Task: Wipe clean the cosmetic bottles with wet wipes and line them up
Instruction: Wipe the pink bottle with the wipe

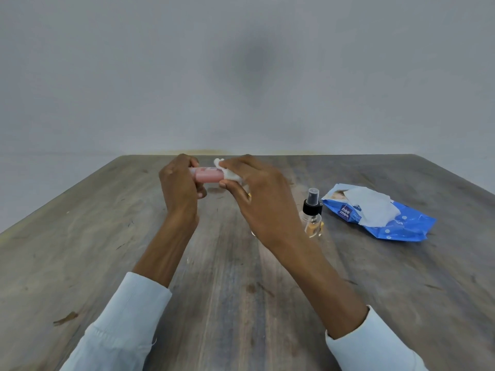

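Spray bottle (312,214) stands on counter (107,250) right beside your right arm; bump it, it could tip over.
Wipes pack (385,215) further right, one sheet sticking out.
Your left hand (178,183) curled round pink bottle (207,174), held sideways above counter.
Your right hand (257,188) pinches white wipe (230,173) against bottle end.
Wet bottle might slip and drop.
Count: two bottles, one pack, two hands.
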### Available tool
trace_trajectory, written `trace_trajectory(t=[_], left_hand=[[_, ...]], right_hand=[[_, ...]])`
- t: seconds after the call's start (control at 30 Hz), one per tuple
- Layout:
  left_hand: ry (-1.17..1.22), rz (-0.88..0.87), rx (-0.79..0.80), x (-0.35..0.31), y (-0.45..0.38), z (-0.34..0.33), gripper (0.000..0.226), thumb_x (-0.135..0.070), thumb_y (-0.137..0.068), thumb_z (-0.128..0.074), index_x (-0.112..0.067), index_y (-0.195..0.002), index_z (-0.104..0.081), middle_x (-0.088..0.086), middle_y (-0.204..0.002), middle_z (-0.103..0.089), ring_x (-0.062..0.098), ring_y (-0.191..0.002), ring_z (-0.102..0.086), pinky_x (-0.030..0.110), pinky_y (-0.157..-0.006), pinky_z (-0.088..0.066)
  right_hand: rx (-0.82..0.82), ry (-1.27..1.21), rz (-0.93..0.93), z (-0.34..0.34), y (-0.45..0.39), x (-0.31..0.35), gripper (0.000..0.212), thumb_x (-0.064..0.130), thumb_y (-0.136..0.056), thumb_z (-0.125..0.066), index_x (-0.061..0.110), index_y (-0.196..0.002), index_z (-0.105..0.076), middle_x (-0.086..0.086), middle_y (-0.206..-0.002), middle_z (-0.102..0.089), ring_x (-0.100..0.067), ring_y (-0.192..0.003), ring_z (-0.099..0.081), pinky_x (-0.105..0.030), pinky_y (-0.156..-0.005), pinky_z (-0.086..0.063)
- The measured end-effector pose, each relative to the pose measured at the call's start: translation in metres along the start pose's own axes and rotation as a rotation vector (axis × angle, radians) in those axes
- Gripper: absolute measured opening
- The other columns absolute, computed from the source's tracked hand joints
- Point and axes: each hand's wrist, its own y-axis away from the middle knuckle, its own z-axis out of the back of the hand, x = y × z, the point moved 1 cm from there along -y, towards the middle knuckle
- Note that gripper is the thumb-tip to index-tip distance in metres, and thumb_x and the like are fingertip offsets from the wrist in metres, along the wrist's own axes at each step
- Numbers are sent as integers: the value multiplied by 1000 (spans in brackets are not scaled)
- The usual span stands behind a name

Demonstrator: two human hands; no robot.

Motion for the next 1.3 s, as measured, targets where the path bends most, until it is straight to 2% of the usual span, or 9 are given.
trace_trajectory(t=[0.17,0.3,0.47,0.6,0.67,0.8,0.97,1.1,1.3], left_hand=[[-126,-122,101,4,14,-7,25,-10,-93,-43,-4,-70,-52,19,-64,-52,20,-51,-41,26,-44,-32],[-135,-122,70,0,15,-6,20,-15,-96,-46,-16,-79,-56,5,-68,-51,14,-55,-45,28,-45,-35],[-50,-115,26,-7,15,-5,20,-10,-100,-46,-15,-82,-52,7,-62,-54,11,-46,-39,25,-45,-31],[-46,-222,7,-12,13,0,17,-13,-98,-48,-15,-84,-55,9,-74,-46,14,-59,-45,20,-46,-36],[9,-237,61,-16,11,2,20,-6,-98,-44,-15,-83,-54,7,-73,-42,15,-61,-41,16,-46,-34],[-18,-328,251,-23,12,2,27,0,-97,-43,-16,-79,-56,-1,-68,-44,13,-58,-36,24,-50,-28],[-129,-386,487,-30,15,-1,22,-8,-105,-50,-15,-96,-69,-9,-88,-65,12,-68,-47,25,-61,-42],[-248,-374,531,-31,14,0,18,-14,-108,-58,-19,-106,-75,-15,-104,-73,4,-74,-58,20,-67,-50],[-263,-444,225,-28,3,7,14,-9,-100,-59,-17,-99,-71,-17,-97,-73,3,-70,-62,18,-60,-49]], right_hand=[[83,124,53,-10,4,3,41,17,-101,-70,18,-142,-66,1,-128,-72,-25,-105,-72,-45,-83,-60],[25,185,98,-10,7,7,41,18,-100,-73,20,-141,-67,4,-133,-73,-23,-111,-71,-38,-95,-55],[4,112,-31,-4,4,0,38,35,-102,-69,23,-138,-70,4,-122,-77,-18,-107,-70,-38,-96,-53],[100,-247,-348,4,-2,-5,27,43,-102,-68,23,-114,-81,2,-100,-81,-11,-88,-72,-25,-79,-56],[233,-600,-530,11,-4,-6,33,38,-106,-62,11,-109,-80,-13,-95,-81,-25,-87,-75,-26,-81,-58],[532,-1286,-813,17,-2,-5,44,32,-109,-55,-5,-131,-65,-26,-112,-75,-28,-95,-74,-41,-97,-60],[643,-1692,-964,16,-1,-6,45,26,-111,-52,-4,-144,-50,-23,-111,-69,-23,-93,-71,-41,-98,-55],[622,-1709,-928,12,-2,-12,53,24,-111,-52,-6,-153,-42,-25,-119,-67,-27,-105,-68,-44,-108,-48],[476,-1202,-861,9,0,-18,46,33,-111,-51,-3,-138,-61,-21,-115,-75,-24,-96,-76,-40,-102,-58]])
